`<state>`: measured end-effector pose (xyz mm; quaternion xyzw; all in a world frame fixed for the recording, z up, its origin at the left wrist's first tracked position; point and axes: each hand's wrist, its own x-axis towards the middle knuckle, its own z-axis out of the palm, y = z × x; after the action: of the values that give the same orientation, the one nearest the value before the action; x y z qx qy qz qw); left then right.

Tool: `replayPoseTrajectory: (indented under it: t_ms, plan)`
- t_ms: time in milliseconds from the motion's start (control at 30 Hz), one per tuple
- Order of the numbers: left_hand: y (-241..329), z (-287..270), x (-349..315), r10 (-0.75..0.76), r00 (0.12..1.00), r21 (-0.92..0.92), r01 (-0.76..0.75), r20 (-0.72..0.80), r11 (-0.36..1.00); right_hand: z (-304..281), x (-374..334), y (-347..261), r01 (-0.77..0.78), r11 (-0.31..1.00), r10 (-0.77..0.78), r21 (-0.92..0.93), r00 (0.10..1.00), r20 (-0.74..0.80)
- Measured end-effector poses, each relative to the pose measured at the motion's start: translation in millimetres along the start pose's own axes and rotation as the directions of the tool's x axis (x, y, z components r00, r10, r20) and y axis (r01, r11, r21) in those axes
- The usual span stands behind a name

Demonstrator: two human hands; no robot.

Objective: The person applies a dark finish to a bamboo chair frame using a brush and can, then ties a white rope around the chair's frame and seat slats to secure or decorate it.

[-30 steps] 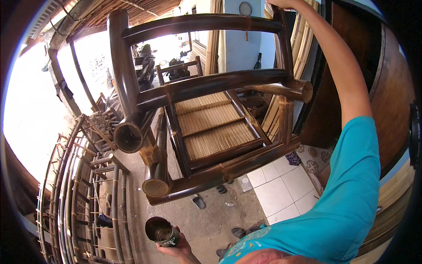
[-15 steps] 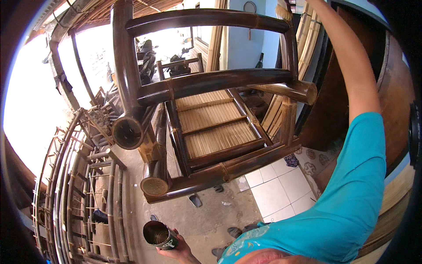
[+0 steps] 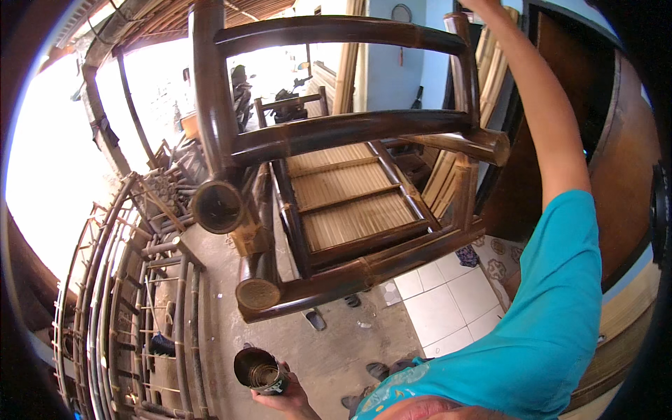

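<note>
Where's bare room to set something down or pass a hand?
Set down: concrete floor between can and dark footwear; white tiles between dark frame and blue shirt. Hand: gap between dark frame's upper two rails. Crowded: left side, bamboo frames.

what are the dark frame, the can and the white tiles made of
Dark-brown tubular frame: bamboo, given node rings and a hollow end; its gloss suggests varnish. Dark cylindrical can: likely metal, ridged inside; coating unclear. White square tiles: probably ceramic, smooth with straight joints.
</note>
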<state>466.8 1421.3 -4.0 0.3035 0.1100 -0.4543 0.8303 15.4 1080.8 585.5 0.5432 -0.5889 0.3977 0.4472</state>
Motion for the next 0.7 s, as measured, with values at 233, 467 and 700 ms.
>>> replayPoseTrajectory:
  t_ms: [233,467,700]
  plan:
    - [23,-7,-3,0.103,0.992,0.039,-0.101,-0.072,0.994,34,-7,33,0.270,0.960,-0.262,-0.076,0.960,0.094]
    - [23,-9,10,0.090,0.996,0.000,-0.090,-0.026,0.996,-36,-50,37,0.137,0.974,-0.148,0.180,0.988,0.046]
    - [30,21,-3,0.012,0.991,-0.087,0.000,0.133,0.996,-75,-102,38,0.340,0.885,-0.409,0.319,0.893,0.185]
